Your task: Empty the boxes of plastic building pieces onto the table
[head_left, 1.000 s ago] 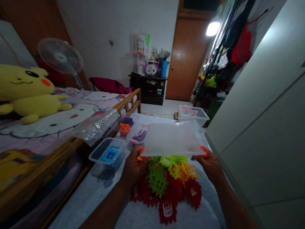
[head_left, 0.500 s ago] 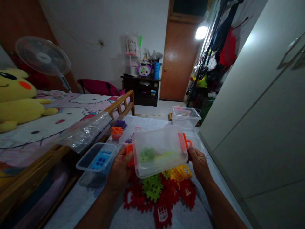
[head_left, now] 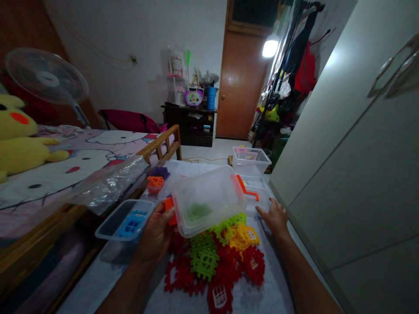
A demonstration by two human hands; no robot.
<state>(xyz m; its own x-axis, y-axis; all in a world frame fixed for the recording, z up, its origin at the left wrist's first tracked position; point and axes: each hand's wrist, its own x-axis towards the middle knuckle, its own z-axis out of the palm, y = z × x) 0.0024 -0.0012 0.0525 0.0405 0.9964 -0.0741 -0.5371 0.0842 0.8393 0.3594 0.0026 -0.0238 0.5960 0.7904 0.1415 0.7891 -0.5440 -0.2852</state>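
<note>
Head view: left hand (head_left: 155, 233) clenched on tilted clear plastic box's (head_left: 207, 200) orange latch, tipping it above the piled interlocking tiles (head_left: 216, 257); right hand (head_left: 275, 216) released, beside.

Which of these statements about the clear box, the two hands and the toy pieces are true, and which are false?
1. The left hand holds the clear box by its orange latch. True.
2. The right hand also grips the box. False: it is off the box, lower down to its right.
3. Red, green and yellow toy pieces lie below the box. True.
4. The small tub beside the left hand holds red pieces. False: they are blue.
</note>
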